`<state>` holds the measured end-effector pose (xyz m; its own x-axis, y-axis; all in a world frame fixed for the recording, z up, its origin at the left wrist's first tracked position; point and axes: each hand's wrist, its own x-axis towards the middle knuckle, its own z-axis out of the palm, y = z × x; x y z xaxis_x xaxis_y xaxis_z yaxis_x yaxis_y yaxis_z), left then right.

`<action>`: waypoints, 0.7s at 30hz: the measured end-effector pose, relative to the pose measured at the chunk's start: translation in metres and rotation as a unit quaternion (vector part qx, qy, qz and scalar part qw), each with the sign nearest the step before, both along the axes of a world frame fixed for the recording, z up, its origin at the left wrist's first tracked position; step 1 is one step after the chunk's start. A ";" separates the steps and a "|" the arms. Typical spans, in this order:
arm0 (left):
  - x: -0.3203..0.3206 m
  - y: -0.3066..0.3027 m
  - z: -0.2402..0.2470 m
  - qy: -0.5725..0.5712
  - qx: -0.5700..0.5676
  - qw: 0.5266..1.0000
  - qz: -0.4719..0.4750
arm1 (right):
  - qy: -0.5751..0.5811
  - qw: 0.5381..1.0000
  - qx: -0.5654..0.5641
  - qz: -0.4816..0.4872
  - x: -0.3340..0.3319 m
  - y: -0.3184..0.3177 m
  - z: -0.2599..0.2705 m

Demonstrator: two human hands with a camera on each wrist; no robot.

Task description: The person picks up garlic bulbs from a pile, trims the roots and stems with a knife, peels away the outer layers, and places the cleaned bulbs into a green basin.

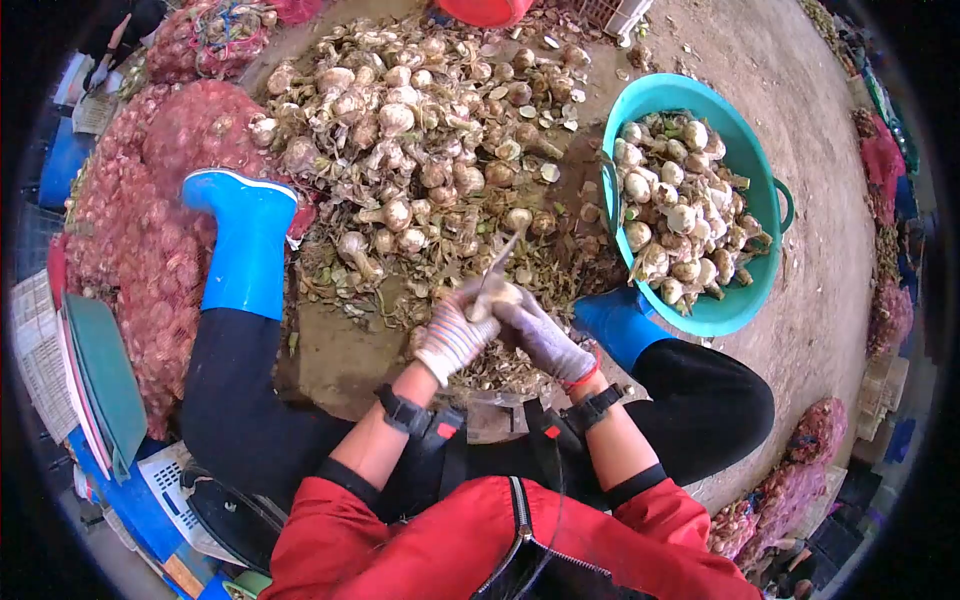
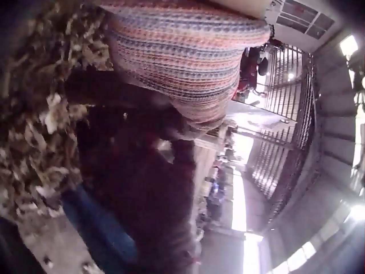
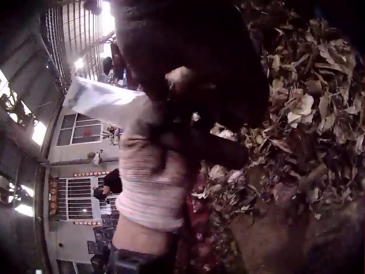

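My left hand, in a striped knit glove, grips a knife whose thin grey blade points up and away over the pile. Against it, my right hand, in a darker purple-grey glove, holds a pale garlic bulb. Both hands meet in front of my body. The bulb shows partly between dark fingers in the right wrist view. A large heap of garlic bulbs with dry stems and leaves lies just beyond the hands. At the right, a turquoise tub holds many trimmed bulbs.
Blue boots flank the heap. Red mesh sacks are stacked at the left, with more mesh bags at lower right. A red basin and a white crate stand at the far side. Loose leaves litter the floor.
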<state>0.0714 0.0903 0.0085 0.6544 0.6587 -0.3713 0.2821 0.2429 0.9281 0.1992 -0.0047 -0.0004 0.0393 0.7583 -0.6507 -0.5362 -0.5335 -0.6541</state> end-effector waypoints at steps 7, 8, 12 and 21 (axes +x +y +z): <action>-0.020 -0.007 0.035 0.185 0.439 0.863 -0.171 | -0.104 0.970 0.211 -0.057 -0.004 -0.016 0.026; -0.022 -0.008 0.037 0.188 0.440 0.861 -0.171 | -0.136 0.973 0.184 -0.036 -0.002 -0.015 0.028; -0.026 -0.015 0.038 0.184 0.439 0.860 -0.184 | -0.289 0.932 0.216 0.039 0.006 -0.021 0.022; -0.049 0.032 -0.015 0.368 0.079 0.924 -0.064 | -0.232 0.960 0.155 0.011 0.005 -0.015 0.062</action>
<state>0.0224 0.1221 -0.0069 0.3395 0.6776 -0.6524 0.8680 0.0417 0.4949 0.2039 -0.0196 0.0618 0.2521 0.9170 -0.3092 -0.1402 -0.2815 -0.9493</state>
